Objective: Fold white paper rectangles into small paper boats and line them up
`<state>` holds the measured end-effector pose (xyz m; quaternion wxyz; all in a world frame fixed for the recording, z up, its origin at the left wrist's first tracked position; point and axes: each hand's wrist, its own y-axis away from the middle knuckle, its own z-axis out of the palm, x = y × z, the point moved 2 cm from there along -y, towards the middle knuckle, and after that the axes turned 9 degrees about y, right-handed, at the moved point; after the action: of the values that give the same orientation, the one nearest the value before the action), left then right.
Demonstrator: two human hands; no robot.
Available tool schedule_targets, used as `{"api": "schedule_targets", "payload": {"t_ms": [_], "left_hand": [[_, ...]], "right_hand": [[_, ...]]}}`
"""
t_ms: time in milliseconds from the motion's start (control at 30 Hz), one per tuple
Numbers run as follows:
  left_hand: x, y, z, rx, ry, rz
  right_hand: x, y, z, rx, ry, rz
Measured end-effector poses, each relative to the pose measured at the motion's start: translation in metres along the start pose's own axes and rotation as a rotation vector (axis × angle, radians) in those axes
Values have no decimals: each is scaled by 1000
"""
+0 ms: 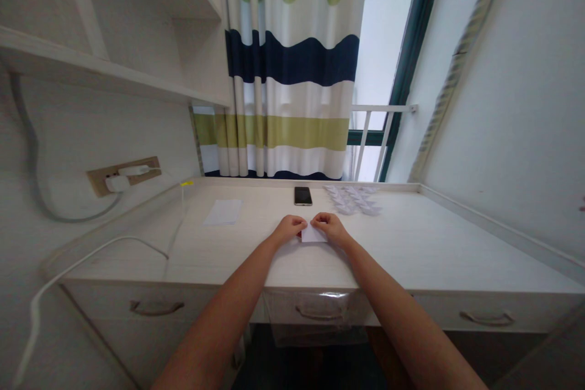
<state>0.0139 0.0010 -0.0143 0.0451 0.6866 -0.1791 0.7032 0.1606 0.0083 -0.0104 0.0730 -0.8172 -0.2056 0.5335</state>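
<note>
A small folded piece of white paper (313, 234) lies on the pale desk (411, 256) in front of me. My left hand (289, 227) pinches its left edge with curled fingers. My right hand (331, 226) grips its upper right side, fingers pressed together on the paper. Both forearms reach in from the bottom of the view. Beyond the hands, several small folded white paper pieces (351, 199) are spread on the desk at the back right.
A dark phone (302, 195) lies flat behind my hands. A white sheet of paper (223, 211) rests at the back left. A plug and white cable (119, 181) hang from the left wall socket. Striped curtain (292, 67) and window stand behind; shelves (114, 76) above left.
</note>
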Motion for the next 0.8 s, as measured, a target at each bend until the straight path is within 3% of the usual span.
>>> {"api": "schedule_targets", "payload": {"t_ms": [67, 200, 267, 367, 567, 800], "left_hand": [[2, 0, -1, 21, -6, 17], [4, -3, -8, 200, 49, 60], [3, -3, -10, 229, 58, 50], [0, -2, -9, 197, -45, 79], [3, 1, -5, 160, -386, 327], [4, 2, -2, 96, -302, 232]], "right_hand": [[0, 0, 0, 9, -42, 15], [2, -2, -2, 44, -205, 99], [3, -3, -4, 77, -260, 124], [4, -4, -5, 87, -260, 137], [4, -2, -2, 17, -338, 166], [0, 2, -1, -117, -580, 219]]}}
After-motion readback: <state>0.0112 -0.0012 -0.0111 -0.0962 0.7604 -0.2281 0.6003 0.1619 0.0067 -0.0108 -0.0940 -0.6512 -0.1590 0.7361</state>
